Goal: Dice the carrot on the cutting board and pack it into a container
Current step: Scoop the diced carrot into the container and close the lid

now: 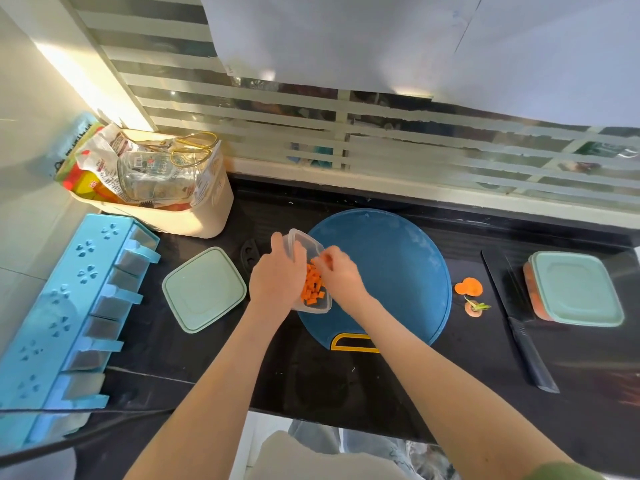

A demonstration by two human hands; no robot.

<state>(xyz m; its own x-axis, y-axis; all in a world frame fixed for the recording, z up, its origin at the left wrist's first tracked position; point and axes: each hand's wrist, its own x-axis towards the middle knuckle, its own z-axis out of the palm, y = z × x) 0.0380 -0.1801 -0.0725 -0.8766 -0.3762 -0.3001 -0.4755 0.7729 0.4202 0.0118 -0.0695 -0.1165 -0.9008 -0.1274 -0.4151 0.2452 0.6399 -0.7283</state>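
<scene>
Gripping the clear rectangular plastic container (304,241) by its left wall, the left hand (277,277) has fingers and thumb wrapped round it and holds it tilted over the left edge of the round dark-blue plastic cutting board (388,265); the orange carrot dice (311,287) lie heaped inside the container, towards its near end. The right hand (343,277) sits just beside it on the board side; its fingers (327,259) are bent close together down at the container's open mouth, touching the dice; whether they pinch any piece I cannot tell.

On the black bench (346,382), a square mint-green plastic lid (204,289) lies flat just left of the left hand; right of the board's right edge lie two overlapping round carrot slices (468,287) and, nearer, a carrot top with a green stalk (475,308); beyond them a long black knife (531,351) lies along the bench, handle towards the near edge; by the right edge stands a second square container with a mint-green lid (576,289), orange showing through its side. Along the left edge stands a light-blue plastic spice rack (62,306); in the far left corner a beige basket (194,220) holds a glass jar (152,178), printed packets and gold-handled scissors (194,147).
</scene>
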